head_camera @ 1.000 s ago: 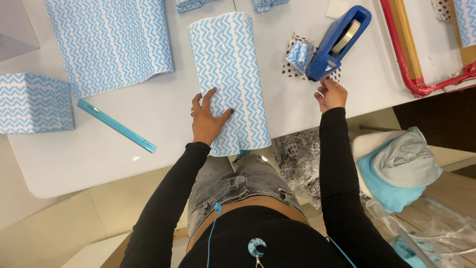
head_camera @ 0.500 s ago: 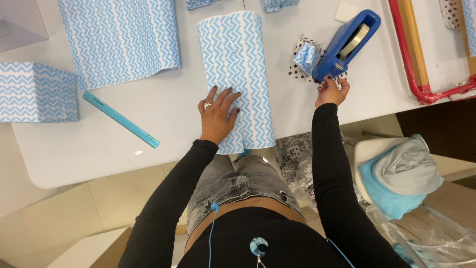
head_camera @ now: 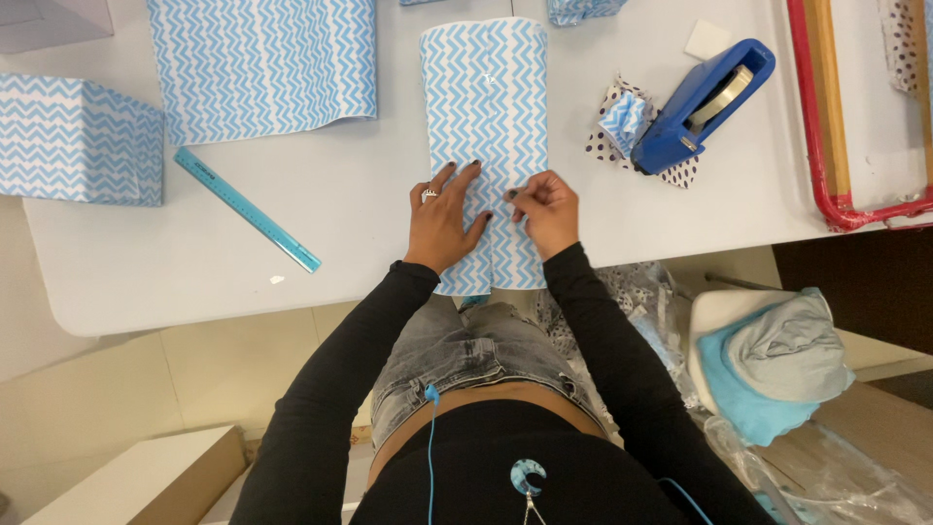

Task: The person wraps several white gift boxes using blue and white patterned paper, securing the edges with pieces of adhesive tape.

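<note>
At the near edge of a white table (head_camera: pixel 369 224), a person in black sleeves presses both hands onto a parcel wrapped in blue-and-white zigzag paper (head_camera: pixel 484 107). The parcel lies lengthwise, running from the near edge, which its end slightly overhangs, towards the far edge, roughly midway along the table. The left hand (head_camera: pixel 442 219) lies flat on the wrapping with fingers spread, gripping nothing, only bearing down on the paper. The right hand (head_camera: pixel 547 209), just beside it, is bunched with fingertips pinched together against the paper near the parcel's centre line; whether anything small sits between those fingertips cannot be told from the head view.

To the left, a loose sheet of the same zigzag paper (head_camera: pixel 262 63) lies at the far edge, its near side curling up. A turquoise ruler (head_camera: pixel 247 209) lies slantwise between that sheet and the near edge, well clear of the left hand. A box already covered in the same pattern (head_camera: pixel 78 141) sits at the table's left end.

To the right of the parcel, a blue tape dispenser (head_camera: pixel 702 102) rests tilted on scraps of dotted and zigzag paper (head_camera: pixel 622 122), near the right hand but apart from it. A red-rimmed tray (head_camera: pixel 816 136) occupies the right end of the table. Below the table edge, a stool piled with grey and turquoise cloth (head_camera: pixel 777 365) stands by the person's right side.
</note>
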